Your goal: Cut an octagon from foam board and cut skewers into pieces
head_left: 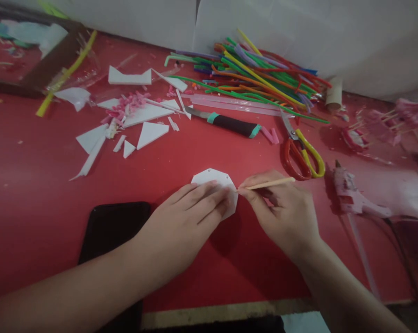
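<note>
My left hand [191,217] holds a white many-sided flat piece [210,175], with its fingers across the top and its thumb hidden. Small dark dots mark the piece near its far edge. At the piece's right edge, my right hand [281,212] pinches a thin wooden stick [273,183]. The stick's lower end points at that edge; whether it goes in cannot be made out. Beyond my hands lie a knife [233,125] with a black and teal handle and scissors [301,150] with red and yellow handles.
White offcuts [152,134] and pink bits [128,106] litter the back left. Several coloured pipe cleaners [264,76] are piled at the back. A glue gun [354,192] and pink crafted pieces [382,125] stand right. A black phone [113,226] lies by my left arm.
</note>
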The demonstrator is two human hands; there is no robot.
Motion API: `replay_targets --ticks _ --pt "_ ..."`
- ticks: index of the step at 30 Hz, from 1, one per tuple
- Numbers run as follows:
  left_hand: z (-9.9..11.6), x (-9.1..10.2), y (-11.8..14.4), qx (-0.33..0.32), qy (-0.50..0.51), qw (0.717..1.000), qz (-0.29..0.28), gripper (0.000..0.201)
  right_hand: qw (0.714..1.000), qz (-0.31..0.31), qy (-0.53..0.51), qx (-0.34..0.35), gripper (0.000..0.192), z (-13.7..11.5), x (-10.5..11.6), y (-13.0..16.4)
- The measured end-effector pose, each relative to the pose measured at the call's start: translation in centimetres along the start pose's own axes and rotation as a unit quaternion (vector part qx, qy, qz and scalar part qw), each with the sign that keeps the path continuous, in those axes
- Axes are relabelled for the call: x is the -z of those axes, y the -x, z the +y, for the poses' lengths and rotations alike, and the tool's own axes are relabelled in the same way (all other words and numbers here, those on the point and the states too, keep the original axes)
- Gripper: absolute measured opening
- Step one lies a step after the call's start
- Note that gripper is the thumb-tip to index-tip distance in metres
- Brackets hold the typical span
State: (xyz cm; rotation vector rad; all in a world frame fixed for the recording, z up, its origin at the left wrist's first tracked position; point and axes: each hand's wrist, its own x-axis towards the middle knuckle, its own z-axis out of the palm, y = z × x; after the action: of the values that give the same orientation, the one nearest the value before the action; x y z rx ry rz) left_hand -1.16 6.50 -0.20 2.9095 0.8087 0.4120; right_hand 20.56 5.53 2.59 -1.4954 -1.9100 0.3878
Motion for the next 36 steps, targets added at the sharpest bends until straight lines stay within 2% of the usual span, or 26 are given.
replay_targets --ticks 14,25,32,36 --pt "-0.1 0.0 0.0 0.001 0.009 1.000 -0.013 0.051 0.999 -0.010 0.047 0.010 0.011 -0.2 -0.1 -0.1" --pt "-0.1 0.1 0.0 0.004 0.026 1.000 -0.018 0.051 0.994 -0.091 0.051 -0.017 0.012 -0.7 0.3 -1.0" --pt "-0.2 0.0 0.1 0.007 0.030 0.999 -0.031 0.050 0.997 -0.059 0.056 0.006 0.010 -0.5 0.1 -0.7" --pt "-0.1 -0.1 0.2 0.004 0.034 0.999 -0.019 0.051 0.998 -0.041 0.052 0.017 0.011 -0.3 0.1 -0.6"
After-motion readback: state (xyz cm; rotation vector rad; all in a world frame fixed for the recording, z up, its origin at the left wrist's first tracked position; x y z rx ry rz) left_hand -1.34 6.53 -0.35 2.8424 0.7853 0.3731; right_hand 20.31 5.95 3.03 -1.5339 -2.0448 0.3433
